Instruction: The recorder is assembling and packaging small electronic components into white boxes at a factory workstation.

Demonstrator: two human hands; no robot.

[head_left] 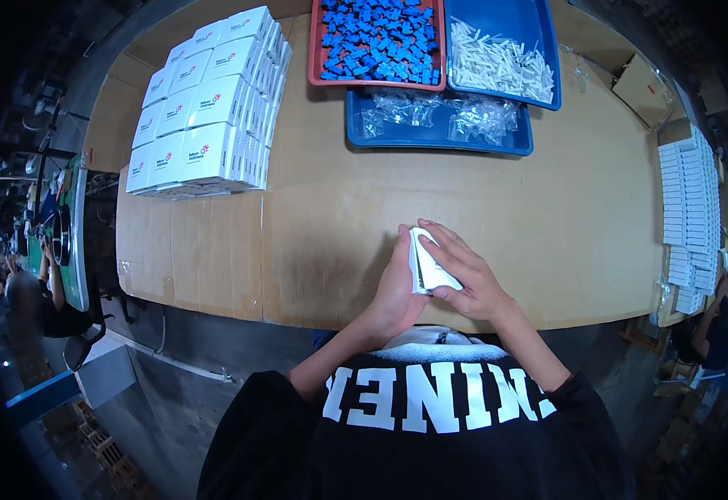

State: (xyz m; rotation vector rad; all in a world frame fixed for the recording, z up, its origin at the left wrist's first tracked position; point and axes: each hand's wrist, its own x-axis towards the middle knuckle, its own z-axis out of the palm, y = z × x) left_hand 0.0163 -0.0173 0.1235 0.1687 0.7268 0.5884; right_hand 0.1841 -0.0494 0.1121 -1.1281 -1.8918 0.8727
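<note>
A small white box (431, 268) is held between both hands near the front edge of the cardboard-covered table. My left hand (395, 287) is closed along its left side, palm against the wall. My right hand (474, 279) wraps over its right side, with the fingers across the top and the thumb at the lower corner. A dark narrow gap shows along the left part of the box, beside a white panel. What is inside it cannot be made out.
At the left stand stacked white boxes (189, 108). Ahead are a red tray (372, 84) of blue parts, a blue tray (502, 94) of white sticks and a lower blue tray (439, 143) of clear plastic bags. More white boxes (687, 208) rise at right. People work on both sides.
</note>
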